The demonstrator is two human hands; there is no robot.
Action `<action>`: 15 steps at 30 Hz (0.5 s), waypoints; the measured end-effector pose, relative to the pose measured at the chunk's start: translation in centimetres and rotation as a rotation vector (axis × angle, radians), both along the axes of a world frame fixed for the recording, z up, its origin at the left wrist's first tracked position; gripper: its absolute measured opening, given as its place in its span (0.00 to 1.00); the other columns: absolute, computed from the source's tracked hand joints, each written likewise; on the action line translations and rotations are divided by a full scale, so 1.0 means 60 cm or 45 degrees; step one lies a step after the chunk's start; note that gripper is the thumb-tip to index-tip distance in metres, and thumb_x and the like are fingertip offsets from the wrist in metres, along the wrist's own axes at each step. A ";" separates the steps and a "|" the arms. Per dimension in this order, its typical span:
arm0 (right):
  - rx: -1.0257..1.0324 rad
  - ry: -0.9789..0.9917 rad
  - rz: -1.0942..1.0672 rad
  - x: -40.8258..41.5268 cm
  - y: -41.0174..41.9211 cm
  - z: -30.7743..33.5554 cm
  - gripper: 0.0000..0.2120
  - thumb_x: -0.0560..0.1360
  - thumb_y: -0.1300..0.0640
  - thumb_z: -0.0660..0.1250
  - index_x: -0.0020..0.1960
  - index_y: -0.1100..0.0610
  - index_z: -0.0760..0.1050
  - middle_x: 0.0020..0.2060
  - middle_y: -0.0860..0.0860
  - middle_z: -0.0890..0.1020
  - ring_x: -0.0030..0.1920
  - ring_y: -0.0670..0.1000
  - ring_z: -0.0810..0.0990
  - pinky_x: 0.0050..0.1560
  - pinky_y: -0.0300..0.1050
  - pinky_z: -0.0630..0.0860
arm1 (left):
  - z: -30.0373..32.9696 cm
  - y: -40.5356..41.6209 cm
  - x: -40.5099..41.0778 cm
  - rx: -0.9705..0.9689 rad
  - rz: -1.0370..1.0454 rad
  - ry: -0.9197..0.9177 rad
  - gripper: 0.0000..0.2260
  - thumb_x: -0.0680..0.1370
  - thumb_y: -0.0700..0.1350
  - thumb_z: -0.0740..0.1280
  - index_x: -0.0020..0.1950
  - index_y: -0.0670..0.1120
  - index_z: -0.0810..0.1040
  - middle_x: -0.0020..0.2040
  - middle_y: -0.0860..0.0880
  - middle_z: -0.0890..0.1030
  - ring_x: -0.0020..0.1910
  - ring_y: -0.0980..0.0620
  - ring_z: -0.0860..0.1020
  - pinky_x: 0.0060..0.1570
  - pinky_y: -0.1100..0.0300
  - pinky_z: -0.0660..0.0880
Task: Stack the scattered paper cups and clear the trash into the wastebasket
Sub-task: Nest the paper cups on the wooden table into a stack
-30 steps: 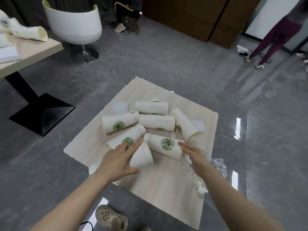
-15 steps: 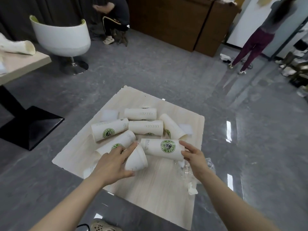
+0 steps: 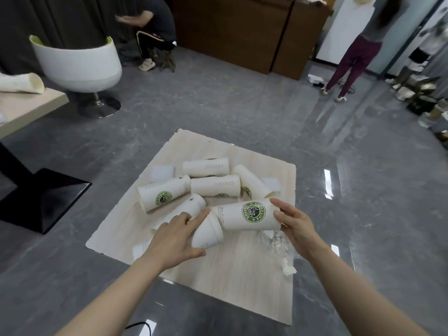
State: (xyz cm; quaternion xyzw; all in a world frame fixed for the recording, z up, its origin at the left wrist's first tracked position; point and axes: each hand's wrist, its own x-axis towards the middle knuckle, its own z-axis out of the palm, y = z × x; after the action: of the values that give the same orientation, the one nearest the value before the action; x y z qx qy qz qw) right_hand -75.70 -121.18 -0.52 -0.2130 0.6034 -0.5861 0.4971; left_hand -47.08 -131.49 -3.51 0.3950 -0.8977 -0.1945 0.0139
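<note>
My right hand (image 3: 294, 225) reaches in from the near right and grips the wide rim end of a white paper cup with a green round logo (image 3: 247, 214), which lies on its side on the pale wood-grain surface (image 3: 242, 275). My left hand (image 3: 175, 238), arm stretched from the near left, curls over a plain white paper cup (image 3: 209, 232) lying just left of it, fingers on top and thumb beneath.

both arms outstretched, left hand (image 3: 173, 238) and right hand (image 3: 294, 225) curled.
</note>
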 end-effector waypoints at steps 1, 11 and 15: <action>-0.006 -0.011 -0.015 0.005 0.000 0.002 0.13 0.72 0.67 0.67 0.55 0.57 0.80 0.47 0.51 0.85 0.45 0.49 0.83 0.44 0.39 0.79 | 0.001 -0.004 0.004 -0.003 -0.008 0.007 0.43 0.66 0.68 0.61 0.73 0.67 0.38 0.58 0.53 0.67 0.58 0.51 0.69 0.49 0.58 0.66; 0.013 -0.101 0.021 0.075 -0.014 0.005 0.16 0.69 0.62 0.69 0.57 0.60 0.79 0.53 0.53 0.84 0.51 0.51 0.82 0.48 0.41 0.80 | 0.012 -0.034 0.020 0.075 -0.120 0.065 0.44 0.68 0.68 0.64 0.73 0.67 0.38 0.59 0.55 0.65 0.57 0.53 0.69 0.48 0.61 0.65; 0.037 -0.134 0.127 0.103 -0.024 -0.002 0.18 0.69 0.62 0.69 0.58 0.61 0.79 0.56 0.53 0.83 0.55 0.52 0.82 0.52 0.44 0.79 | 0.016 -0.028 -0.009 0.047 -0.195 0.058 0.44 0.66 0.68 0.63 0.74 0.67 0.40 0.60 0.53 0.66 0.58 0.52 0.69 0.49 0.59 0.67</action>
State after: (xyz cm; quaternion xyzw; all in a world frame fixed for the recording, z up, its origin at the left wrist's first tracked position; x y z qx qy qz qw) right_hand -69.49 -122.64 -0.65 -0.2044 0.5734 -0.5623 0.5596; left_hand -47.61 -133.18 -2.55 0.3209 -0.9210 -0.2206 0.0121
